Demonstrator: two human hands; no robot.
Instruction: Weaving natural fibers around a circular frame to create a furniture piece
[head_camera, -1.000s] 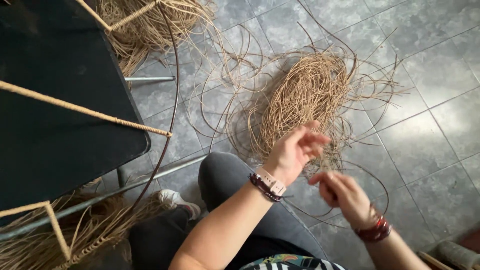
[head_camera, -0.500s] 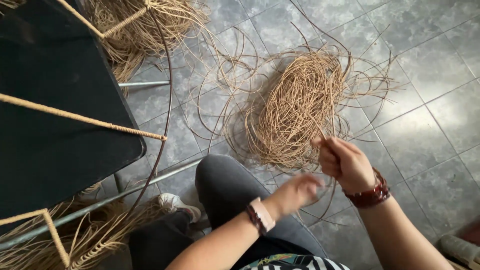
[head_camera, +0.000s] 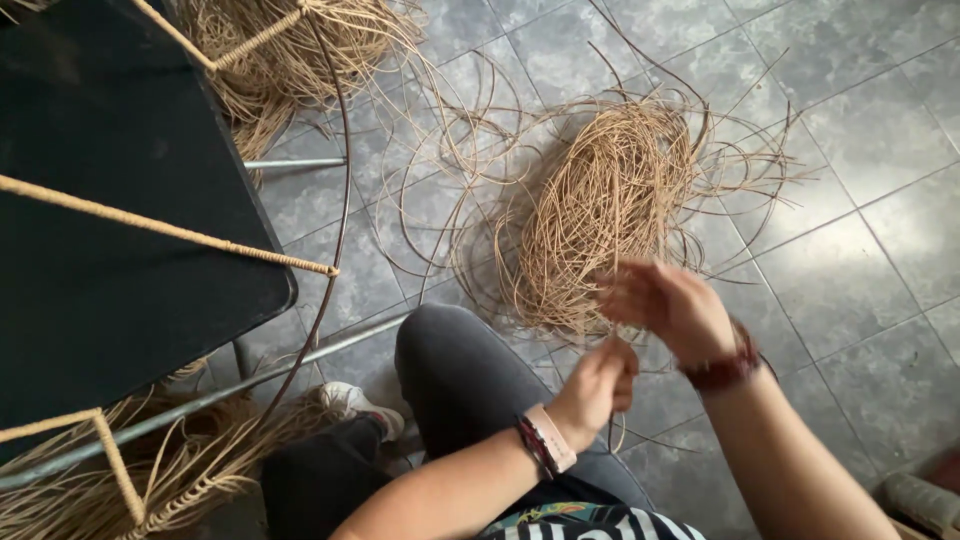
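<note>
Seen from above: left hand (head_camera: 598, 385) is curled shut, pinching a thin rattan strand (head_camera: 612, 432) over the person's knee (head_camera: 450, 345). Right hand (head_camera: 668, 305), blurred, looks half open w/ fingers spread, touching the strand. Beyond lies a rattan bundle (head_camera: 600, 210) on grey floor tiles (head_camera: 860, 130); black chair seat (head_camera: 110, 230) at left.

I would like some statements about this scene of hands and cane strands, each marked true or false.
1. The loose coil of tan cane strands lies on the grey tiled floor. True.
2. The left hand is closed around a thin strand. True.
3. The right hand rests flat on the floor. False: it is raised above the coil, blurred.
4. Both wrists are bare. False: each wears a band.
5. The black chair seat is at the left. True.
</note>
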